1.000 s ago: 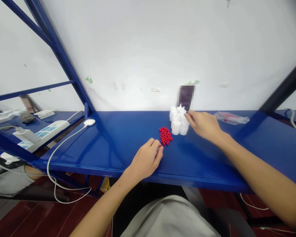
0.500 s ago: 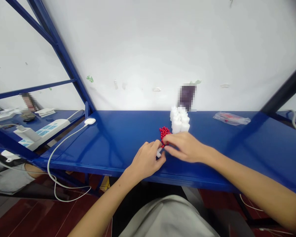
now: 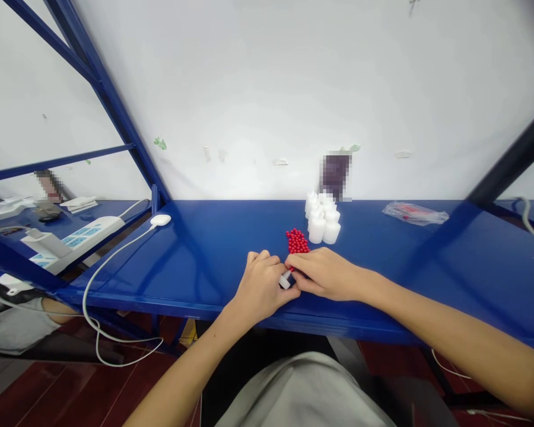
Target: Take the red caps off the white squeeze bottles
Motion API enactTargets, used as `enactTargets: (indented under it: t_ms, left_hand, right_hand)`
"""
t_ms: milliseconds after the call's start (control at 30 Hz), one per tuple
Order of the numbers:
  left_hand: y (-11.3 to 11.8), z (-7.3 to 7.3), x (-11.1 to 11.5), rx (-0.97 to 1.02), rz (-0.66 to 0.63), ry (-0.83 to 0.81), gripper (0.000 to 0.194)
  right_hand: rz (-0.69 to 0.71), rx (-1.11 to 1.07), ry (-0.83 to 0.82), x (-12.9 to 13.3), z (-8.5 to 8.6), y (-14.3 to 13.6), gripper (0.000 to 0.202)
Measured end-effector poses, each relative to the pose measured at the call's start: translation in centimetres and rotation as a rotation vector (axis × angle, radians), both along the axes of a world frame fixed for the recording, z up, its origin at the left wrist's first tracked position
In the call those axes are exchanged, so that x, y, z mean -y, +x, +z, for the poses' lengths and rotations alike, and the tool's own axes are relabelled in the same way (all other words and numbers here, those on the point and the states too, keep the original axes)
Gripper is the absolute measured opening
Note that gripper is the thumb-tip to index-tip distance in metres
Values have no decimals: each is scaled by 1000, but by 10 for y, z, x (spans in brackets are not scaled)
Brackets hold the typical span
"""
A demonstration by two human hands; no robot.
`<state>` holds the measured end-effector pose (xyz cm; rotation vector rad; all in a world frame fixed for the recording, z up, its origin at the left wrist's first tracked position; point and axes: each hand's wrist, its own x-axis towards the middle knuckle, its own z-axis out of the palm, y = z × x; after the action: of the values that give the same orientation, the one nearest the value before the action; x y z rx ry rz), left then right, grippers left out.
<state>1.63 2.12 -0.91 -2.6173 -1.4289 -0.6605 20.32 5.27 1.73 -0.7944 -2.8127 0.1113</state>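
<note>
My left hand [image 3: 261, 287] is closed around a small white bottle [image 3: 285, 281], lying tilted near the front of the table; its fingers hide most of it. From the right, my right hand [image 3: 327, 274] pinches a tiny red cap [image 3: 291, 269] against the bottle's narrow tip. Whether the cap is seated cannot be made out. Just beyond my fingers lies a cluster of small red caps [image 3: 297, 241], partly covered by my right hand. Behind them several white bottles with pointed tips [image 3: 324, 226] stand upright in a tight group.
The blue table [image 3: 222, 237] runs along a white wall. A clear plastic bag with red contents [image 3: 416, 213] lies at the right. On the left are a white round device [image 3: 161, 220] with a cable, a power strip [image 3: 78, 242] and blue frame bars. Another person's sleeve shows at far left.
My right hand has moved slightly left and toward me, bringing the red cap to the bottle's tip. More of the standing bottles shows. My left hand stays nearly in place.
</note>
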Motion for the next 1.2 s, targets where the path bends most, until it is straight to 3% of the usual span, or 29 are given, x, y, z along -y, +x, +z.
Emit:
enactTargets:
  t_ms: [233, 400, 633, 800, 967, 1067, 1200]
  left_hand:
    - [0, -1, -1, -61, -25, -112, 28]
    - [-1, -2, 3, -92, -10, -59, 28]
    - [1, 1, 7, -27, 39, 36, 34]
    - [1, 3, 5, -20, 54, 14, 36]
    - [1, 3, 6, -44, 44, -9, 37]
    - [1, 2, 5, -52, 33, -15, 37]
    - [0, 1, 5, -54, 35, -19, 37]
  right_hand:
    - [-58, 153, 40, 6, 3, -7, 9]
    - [-142, 221, 112, 3, -1, -7, 12]
    - [-305, 31, 87, -18, 3, 19, 23]
    - [-232, -198, 17, -29, 4, 28, 32]
    - [-104, -217, 17, -34, 2, 32, 31]
    - [-140, -181, 23, -34, 4, 33, 28]
    - [-221, -94, -118, -33, 9, 34, 13]
